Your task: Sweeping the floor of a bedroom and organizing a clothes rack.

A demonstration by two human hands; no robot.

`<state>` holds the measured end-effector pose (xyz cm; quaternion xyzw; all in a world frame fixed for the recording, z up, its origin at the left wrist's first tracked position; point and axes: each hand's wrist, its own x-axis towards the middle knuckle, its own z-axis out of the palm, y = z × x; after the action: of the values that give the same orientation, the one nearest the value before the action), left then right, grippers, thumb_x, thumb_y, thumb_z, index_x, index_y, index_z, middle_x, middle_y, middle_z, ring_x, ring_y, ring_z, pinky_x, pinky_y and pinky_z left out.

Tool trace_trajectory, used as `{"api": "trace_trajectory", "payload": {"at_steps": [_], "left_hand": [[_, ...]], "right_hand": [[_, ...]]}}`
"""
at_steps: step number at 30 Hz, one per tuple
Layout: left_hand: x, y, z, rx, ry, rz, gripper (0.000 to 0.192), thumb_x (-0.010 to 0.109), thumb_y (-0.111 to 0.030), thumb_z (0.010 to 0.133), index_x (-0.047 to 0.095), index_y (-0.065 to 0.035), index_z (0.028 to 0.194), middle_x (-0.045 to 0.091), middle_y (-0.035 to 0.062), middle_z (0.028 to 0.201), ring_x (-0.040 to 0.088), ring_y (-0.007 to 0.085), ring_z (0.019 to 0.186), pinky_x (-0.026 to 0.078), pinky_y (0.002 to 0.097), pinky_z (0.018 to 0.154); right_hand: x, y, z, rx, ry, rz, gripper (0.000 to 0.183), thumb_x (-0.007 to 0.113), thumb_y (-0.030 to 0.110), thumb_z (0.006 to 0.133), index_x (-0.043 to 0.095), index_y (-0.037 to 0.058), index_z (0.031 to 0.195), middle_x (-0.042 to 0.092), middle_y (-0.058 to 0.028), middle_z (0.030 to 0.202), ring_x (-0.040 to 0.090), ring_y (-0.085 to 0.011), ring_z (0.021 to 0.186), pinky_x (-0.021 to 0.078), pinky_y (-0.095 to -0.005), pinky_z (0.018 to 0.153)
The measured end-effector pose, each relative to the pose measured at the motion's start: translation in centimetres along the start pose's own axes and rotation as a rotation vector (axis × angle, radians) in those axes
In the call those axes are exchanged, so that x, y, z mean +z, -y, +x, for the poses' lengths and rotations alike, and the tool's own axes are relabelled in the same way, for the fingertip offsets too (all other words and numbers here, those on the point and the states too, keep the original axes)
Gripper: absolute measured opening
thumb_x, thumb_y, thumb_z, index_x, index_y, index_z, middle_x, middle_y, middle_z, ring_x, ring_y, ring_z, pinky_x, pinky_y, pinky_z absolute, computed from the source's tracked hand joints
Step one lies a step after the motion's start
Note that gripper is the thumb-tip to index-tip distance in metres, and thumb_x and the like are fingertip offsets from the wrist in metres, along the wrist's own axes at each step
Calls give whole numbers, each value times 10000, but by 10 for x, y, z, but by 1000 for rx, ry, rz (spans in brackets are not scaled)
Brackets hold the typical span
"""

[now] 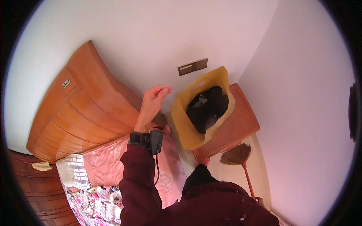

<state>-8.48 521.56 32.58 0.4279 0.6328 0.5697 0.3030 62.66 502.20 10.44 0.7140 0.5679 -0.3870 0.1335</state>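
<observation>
My left hand is raised in front of the white wall, between the bed's headboard and a yellow bag. Its fingers are curled together, and I see nothing held in them. A black strap with a dark device and a cable circles that wrist. Low on the right, my right hand is mostly hidden by my maroon sleeve and body, but it grips the handle of a grass broom. The broom's bristle head fans out above the floor, close to the wooden cabinet's edge.
The open yellow bag, with dark contents, stands on a low wooden cabinet. Behind it is a wall switch panel. To the left are a wooden headboard, pink bedding and a floral cloth. A wall bounds the right side.
</observation>
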Motion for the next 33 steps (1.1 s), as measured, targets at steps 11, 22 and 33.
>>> {"api": "trace_trajectory", "payload": {"at_steps": [11,22,33], "left_hand": [[-20,22,133,-22,-102,-23,250,471,-233,860,581,-33,962,593,15,852,544,118,786,431,257,725],[-25,67,62,-311,-44,409,231,519,-219,730,583,-8,660,530,56,519,503,130,488,407,275,499],[1,35,128,31,-663,505,208,636,-221,690,608,-39,788,573,17,627,524,114,564,428,261,539]], "right_hand": [[-14,49,-10,105,13,236,256,616,181,717,586,-45,834,578,-89,603,540,-157,529,436,-303,486],[-12,55,0,37,-26,156,254,604,189,712,586,-50,794,587,-180,629,588,-255,558,457,-336,511],[-26,65,2,223,134,286,197,594,75,732,528,-31,885,535,-64,570,494,-124,445,384,-278,363]]}}
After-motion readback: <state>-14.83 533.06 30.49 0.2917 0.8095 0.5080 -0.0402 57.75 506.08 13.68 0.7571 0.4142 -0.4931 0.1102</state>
